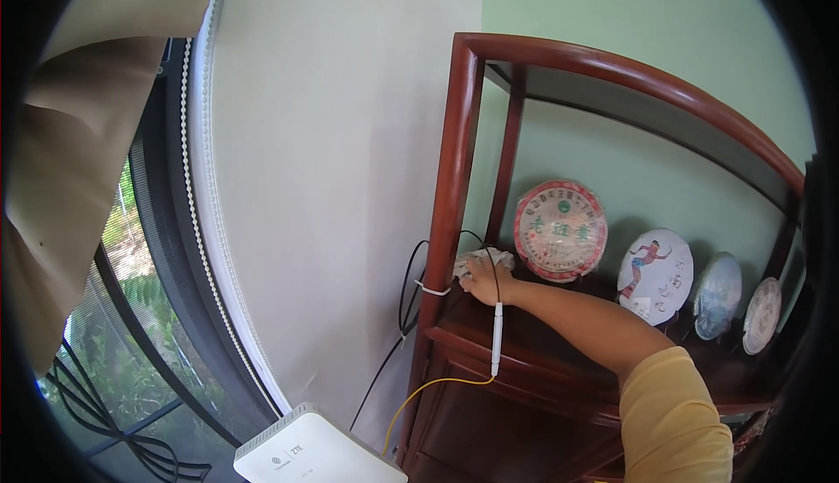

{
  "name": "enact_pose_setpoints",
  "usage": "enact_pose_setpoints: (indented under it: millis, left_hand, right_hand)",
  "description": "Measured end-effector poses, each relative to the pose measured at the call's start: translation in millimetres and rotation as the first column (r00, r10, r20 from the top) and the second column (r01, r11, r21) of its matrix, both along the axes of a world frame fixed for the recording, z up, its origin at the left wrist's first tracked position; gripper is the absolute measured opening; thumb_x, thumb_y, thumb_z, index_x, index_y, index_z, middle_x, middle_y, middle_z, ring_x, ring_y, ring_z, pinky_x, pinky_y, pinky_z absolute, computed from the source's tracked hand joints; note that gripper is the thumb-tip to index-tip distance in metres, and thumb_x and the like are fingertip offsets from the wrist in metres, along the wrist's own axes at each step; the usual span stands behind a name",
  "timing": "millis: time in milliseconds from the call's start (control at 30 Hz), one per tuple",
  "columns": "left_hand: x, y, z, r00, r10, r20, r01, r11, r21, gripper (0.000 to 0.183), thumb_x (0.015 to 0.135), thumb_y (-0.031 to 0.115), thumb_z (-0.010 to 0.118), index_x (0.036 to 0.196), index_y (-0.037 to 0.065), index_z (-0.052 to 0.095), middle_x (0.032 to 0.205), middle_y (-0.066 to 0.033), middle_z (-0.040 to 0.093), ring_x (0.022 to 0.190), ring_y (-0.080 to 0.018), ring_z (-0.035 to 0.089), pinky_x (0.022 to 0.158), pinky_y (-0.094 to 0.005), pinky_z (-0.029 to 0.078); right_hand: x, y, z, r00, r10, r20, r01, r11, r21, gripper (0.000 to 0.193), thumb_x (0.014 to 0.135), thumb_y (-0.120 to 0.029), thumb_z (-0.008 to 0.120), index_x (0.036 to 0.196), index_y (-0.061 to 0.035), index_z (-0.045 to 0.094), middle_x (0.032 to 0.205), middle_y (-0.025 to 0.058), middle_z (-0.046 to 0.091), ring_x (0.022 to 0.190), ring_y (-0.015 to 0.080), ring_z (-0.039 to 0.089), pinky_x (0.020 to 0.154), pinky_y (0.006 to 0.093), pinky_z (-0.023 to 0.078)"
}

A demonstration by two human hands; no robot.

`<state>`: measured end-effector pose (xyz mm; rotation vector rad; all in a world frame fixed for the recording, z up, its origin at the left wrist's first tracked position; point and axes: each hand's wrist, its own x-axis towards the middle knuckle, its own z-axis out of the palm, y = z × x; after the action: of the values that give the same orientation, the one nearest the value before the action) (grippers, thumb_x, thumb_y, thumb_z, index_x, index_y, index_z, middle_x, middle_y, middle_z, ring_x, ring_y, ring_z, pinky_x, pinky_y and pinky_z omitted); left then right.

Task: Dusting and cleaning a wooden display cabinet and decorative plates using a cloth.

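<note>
My right hand (486, 282) reaches in from the lower right, out of a yellow sleeve, to the left end of a dark red wooden shelf (468, 315). Its fingers are pressed down over a crumpled pale cloth (502, 258), part of which is covered by the hand. A thin black cable loops over the hand and runs down to a white cable connector (497, 340) hanging in front of the shelf edge. Right of the hand, a large round wrapped disc (561, 231) with red and green print stands on edge. My left hand is out of view.
Farther right stand a white round disc (655, 275) with a painted figure, a bluish disc (718, 296) and a small disc (762, 315). The cabinet's wooden post (450, 177) rises beside the hand. A white router box (315, 450), yellow cable (415, 397) and window blind chain (194, 194) lie left.
</note>
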<state>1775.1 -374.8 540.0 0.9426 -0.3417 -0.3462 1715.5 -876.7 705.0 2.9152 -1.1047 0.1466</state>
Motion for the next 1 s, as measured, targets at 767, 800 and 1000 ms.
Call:
enact_pose_setpoints:
  millis: [767,800,1000]
  left_hand:
    - [1.3,7.1,4.7,0.999,-0.036,-0.011,0.036,0.998,0.051,0.060,0.075,0.022,0.070,0.120,-0.008,0.045,0.108,-0.0143,0.057,0.094,-0.0235,0.058,0.080,-0.0349,0.048]
    - [1.2,10.4,3.9,0.999,-0.034,-0.017,0.035,0.998,0.057,0.060,0.075,0.022,0.070,0.120,-0.008,0.045,0.108,-0.0143,0.057,0.094,-0.0235,0.058,0.080,-0.0349,0.048]
    - [1.8,15.6,0.9,0.995,-0.098,0.007,0.097,0.993,0.073,0.062,0.075,0.020,0.070,0.122,-0.009,0.043,0.110,-0.0147,0.056,0.098,-0.0245,0.057,0.083,-0.0359,0.047]
  right_hand:
    - [0.7,-30.3,1.4,0.994,-0.025,0.110,0.010,0.992,0.129,0.058,0.088,-0.037,0.045,0.129,0.0037,0.038,0.127,0.0304,0.042,0.118,0.0430,0.044,0.097,0.0460,0.037]
    - [-5.8,-0.2,10.7,0.986,0.085,0.142,-0.111,0.976,0.188,0.053,0.087,-0.031,0.048,0.125,0.0050,0.039,0.119,0.0287,0.046,0.108,0.0390,0.050,0.088,0.0443,0.041]
    - [-60.4,70.7,10.6,0.887,0.379,0.263,-0.447,0.847,0.289,0.050,0.093,-0.026,0.047,0.132,0.0048,0.039,0.142,0.0235,0.032,0.132,0.0312,0.033,0.106,0.0353,0.030]
